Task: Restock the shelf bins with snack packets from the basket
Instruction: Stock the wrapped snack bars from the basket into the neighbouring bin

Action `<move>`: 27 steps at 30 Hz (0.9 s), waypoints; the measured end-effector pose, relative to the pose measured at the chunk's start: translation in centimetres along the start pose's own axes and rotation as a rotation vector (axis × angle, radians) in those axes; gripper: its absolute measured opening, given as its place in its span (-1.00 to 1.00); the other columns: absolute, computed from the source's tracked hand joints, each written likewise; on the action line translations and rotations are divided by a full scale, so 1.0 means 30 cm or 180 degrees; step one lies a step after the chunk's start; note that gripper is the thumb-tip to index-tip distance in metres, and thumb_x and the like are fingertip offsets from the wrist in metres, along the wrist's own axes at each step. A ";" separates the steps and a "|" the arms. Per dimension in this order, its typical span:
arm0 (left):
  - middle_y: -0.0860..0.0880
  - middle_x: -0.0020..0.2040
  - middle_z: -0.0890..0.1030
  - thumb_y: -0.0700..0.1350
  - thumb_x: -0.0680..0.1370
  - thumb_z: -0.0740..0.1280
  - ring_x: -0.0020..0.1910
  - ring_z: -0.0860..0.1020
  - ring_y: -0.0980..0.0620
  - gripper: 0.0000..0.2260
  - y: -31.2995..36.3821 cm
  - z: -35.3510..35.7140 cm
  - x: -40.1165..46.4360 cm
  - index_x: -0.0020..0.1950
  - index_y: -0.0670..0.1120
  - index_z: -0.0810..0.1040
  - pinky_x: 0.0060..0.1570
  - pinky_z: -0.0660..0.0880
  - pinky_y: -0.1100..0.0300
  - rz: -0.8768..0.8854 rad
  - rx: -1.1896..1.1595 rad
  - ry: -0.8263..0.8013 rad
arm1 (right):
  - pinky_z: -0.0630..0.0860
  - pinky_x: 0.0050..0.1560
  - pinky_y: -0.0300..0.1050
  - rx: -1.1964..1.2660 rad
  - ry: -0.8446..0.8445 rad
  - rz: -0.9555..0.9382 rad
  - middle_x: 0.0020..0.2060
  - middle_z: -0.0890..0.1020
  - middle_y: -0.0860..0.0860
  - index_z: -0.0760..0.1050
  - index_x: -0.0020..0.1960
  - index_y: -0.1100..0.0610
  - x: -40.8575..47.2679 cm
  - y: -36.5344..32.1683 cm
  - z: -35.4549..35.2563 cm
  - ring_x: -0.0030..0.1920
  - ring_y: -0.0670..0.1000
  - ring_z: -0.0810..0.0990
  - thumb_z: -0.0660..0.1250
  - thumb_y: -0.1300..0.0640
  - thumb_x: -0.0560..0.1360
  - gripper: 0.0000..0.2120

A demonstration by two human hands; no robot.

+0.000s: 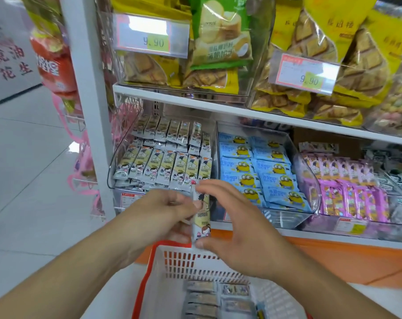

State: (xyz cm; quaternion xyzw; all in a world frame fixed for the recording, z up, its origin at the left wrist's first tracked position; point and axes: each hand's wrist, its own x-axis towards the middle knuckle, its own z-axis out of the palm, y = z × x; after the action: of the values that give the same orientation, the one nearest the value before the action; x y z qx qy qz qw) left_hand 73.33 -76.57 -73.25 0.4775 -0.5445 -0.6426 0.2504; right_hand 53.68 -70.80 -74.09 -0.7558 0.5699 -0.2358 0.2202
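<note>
Cream-and-white slim snack packet (201, 217) with cartoon print stands upright between both hands, above the white slotted plastic basket with red rim (172, 268). Left hand (163, 212) fingers grip its left edge; right hand (236, 229) pinches it top and bottom, thumb under, fingers (209, 184) on the upper end. Just behind, the clear plastic shelf bin (117, 162) holds rows of matching packets. More packets lie in the basket. Blue cartoon packets (259, 171) fill the neighbouring bin.
</note>
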 end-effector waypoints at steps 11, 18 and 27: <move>0.15 0.34 0.52 0.15 0.64 0.21 0.35 0.38 0.09 -0.61 -0.055 -0.082 0.071 0.46 0.12 0.44 0.39 0.38 0.15 0.1233 0.3477 0.1004 | 0.43 0.07 -0.16 -0.0394 0.0341 0.0570 0.42 0.44 -0.08 0.33 0.47 -0.09 0.452 0.147 -0.217 0.22 -0.03 0.49 0.56 -0.12 0.48 -0.33; 0.19 0.32 0.45 0.15 0.65 0.16 0.30 0.29 0.10 -0.61 -0.065 -0.074 0.086 0.46 0.12 0.40 0.39 0.32 0.19 0.1313 0.3752 0.0944 | 0.36 0.18 -0.09 -0.0671 -0.0015 0.0920 0.50 0.39 -0.02 0.34 0.50 -0.06 0.692 0.241 -0.236 0.41 0.07 0.43 0.55 -0.11 0.50 -0.33; 0.20 0.23 0.43 0.16 0.64 0.16 0.25 0.27 0.11 -0.69 -0.074 -0.067 0.094 0.34 0.13 0.44 0.33 0.37 0.18 0.1355 0.3719 0.1009 | 0.29 0.17 -0.15 -0.0655 -0.0162 0.0915 0.54 0.35 -0.03 0.26 0.58 -0.09 0.726 0.256 -0.211 0.38 0.01 0.41 0.45 -0.13 0.57 -0.34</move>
State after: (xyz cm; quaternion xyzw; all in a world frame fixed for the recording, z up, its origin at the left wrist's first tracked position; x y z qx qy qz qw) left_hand 74.37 -79.24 -76.20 0.5058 -0.8441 -0.0978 0.1485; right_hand 49.24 -94.17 -71.40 -0.6908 0.6874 -0.1231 0.1875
